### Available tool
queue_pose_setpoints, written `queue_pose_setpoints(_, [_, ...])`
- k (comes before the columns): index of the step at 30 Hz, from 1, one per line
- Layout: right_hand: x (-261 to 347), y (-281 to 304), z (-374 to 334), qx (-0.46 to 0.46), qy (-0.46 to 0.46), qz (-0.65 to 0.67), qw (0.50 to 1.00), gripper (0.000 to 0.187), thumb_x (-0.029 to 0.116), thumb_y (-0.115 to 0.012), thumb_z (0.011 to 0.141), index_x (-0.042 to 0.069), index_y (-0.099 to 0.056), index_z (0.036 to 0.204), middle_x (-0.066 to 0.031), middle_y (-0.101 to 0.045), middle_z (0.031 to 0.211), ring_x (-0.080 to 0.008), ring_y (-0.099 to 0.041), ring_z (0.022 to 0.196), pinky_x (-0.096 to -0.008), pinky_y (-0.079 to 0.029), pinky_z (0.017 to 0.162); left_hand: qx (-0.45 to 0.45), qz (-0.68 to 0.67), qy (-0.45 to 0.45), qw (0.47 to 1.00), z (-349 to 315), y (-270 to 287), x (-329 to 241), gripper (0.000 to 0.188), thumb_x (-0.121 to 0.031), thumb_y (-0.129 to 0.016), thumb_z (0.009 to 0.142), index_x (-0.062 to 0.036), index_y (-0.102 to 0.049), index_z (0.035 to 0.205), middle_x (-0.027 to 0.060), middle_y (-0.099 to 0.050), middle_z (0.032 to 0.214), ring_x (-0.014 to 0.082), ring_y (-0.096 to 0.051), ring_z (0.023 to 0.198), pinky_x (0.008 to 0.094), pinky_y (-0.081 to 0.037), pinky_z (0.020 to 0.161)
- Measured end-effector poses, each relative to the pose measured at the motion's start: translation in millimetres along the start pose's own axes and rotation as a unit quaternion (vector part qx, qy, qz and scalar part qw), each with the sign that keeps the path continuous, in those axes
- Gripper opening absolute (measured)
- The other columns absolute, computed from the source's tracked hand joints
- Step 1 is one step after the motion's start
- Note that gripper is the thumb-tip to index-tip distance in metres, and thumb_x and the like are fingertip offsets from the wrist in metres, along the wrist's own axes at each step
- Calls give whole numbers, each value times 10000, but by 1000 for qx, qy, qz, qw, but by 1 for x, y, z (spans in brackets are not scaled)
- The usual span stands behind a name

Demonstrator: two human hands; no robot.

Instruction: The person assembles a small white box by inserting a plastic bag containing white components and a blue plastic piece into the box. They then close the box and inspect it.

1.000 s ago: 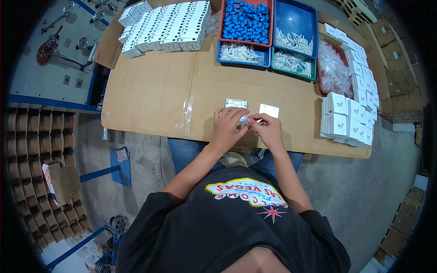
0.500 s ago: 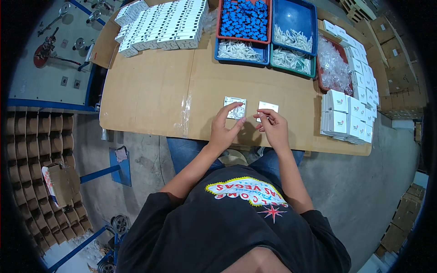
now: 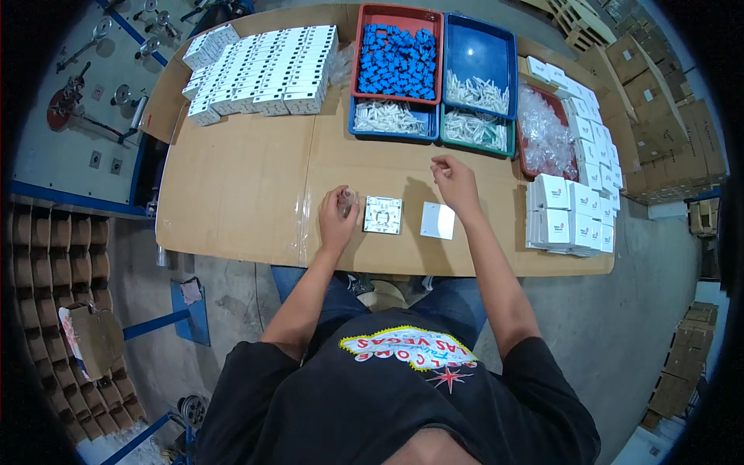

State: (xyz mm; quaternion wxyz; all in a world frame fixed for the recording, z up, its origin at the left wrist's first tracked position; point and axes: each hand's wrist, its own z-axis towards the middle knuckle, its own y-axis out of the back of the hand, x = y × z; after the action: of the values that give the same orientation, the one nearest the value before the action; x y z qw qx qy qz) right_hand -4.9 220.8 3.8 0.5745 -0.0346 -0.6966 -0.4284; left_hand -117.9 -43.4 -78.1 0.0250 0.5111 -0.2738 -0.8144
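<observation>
On the cardboard-covered table lies a square white switch-like module (image 3: 383, 215) with its inner fittings facing up. To its right is a plain flat white square plate (image 3: 438, 221). Just left of the module, my left hand (image 3: 337, 223) is closed around a small piece of clear plastic (image 3: 348, 201), partly hidden by the fingers. My right hand (image 3: 457, 186) hovers beyond the plate, below the trays, its fingers loosely bent and apart with nothing visible in them.
A red tray (image 3: 361, 54) of blue parts and a blue tray (image 3: 480, 46) of white pieces rest on lower blue and green trays. White boxed units (image 3: 263, 74) are stacked far left. White packets (image 3: 570, 213) and a red tray of clear bags (image 3: 542, 128) stand right.
My left hand has moved left off the module, taking the clear plastic with it. My right hand has left the plate and moved forward toward the trays. The view has shifted slightly.
</observation>
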Motion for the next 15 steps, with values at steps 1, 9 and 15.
queue_pose_setpoints(1, [0,1,18,-16,20,-33,999,238,200,-668,916,37,-710,1085,-153,-744,945,-294,-726,838,-378,-562,749,6,19,-8,1000,2,1,-6,368,-118,-740,833,-28,-634,1173,112,-661,1007,261,-642,928,385,-497,843])
queue_pose_setpoints(9, [-15,-44,132,-24,127,-271,954,154,159,-652,870,31,-686,947,-203,-719,931,-388,-697,897,-480,-562,774,-1,30,-3,1000,2,-1,-9,399,-147,-738,794,-53,-634,1169,97,-648,983,268,-626,933,410,-449,891])
queue_pose_setpoints(15, [-13,-73,157,10,41,-359,932,187,116,-668,820,15,-667,977,-223,-705,984,-411,-690,953,-508,-565,823,7,65,-20,998,4,3,-12,394,-190,-749,801,-67,-641,1160,92,-650,976,264,-619,938,415,-433,888])
